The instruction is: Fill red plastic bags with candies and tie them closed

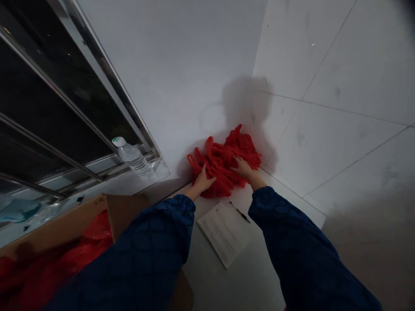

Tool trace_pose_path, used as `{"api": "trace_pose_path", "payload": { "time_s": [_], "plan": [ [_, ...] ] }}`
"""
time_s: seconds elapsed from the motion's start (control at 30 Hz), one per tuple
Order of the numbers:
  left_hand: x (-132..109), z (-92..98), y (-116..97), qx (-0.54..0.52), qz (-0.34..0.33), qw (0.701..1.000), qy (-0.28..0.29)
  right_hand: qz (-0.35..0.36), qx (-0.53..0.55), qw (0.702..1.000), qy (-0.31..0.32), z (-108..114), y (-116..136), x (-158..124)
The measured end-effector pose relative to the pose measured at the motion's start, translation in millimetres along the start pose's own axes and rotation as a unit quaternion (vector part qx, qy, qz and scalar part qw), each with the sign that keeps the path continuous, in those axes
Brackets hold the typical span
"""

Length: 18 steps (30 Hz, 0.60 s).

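Observation:
A crumpled heap of soft red material with loop-like strips, perhaps bags with handles (223,162), lies in the corner against the wall. My left hand (203,182) rests on its near left side, thumb and fingers spread apart. On the right part of the heap lies my right hand (244,168), also with fingers apart; some fingertips are sunk into the folds. Neither hand visibly closes round the material. Just in front of the heap are a stack of printed paper sheets (223,233) and a black pen (240,212) on the white surface.
A clear plastic bottle (132,157) with a white cap stands on the sill of the barred window (61,93). At the lower left a cardboard box (110,216) holds red plastic-like material (94,237). A bluish clear object (19,209) lies at the left edge. White walls meet behind the heap.

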<state>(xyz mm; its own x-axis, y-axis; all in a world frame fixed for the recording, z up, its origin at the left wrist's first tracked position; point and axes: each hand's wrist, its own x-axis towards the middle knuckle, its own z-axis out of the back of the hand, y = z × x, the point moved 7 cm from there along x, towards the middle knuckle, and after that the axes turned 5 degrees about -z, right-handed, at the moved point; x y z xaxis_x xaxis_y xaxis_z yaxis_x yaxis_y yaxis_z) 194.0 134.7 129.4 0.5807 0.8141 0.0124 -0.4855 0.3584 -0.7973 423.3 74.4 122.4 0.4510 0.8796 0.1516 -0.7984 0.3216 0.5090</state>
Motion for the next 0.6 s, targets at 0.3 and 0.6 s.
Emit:
{"api": "trace_pose_path", "payload": {
  "time_s": [0.3, 0.6],
  "plan": [
    [-53, 56.0, -30, 0.062, -0.066, 0.992, 0.086, -0.081, 0.191, 0.972, -0.114, 35, -28, -133],
    [-247, 134.9, -92, 0.046, -0.152, 0.982, 0.102, -0.275, 0.298, 0.897, -0.176, 18, -51, -537]
  ]
}}
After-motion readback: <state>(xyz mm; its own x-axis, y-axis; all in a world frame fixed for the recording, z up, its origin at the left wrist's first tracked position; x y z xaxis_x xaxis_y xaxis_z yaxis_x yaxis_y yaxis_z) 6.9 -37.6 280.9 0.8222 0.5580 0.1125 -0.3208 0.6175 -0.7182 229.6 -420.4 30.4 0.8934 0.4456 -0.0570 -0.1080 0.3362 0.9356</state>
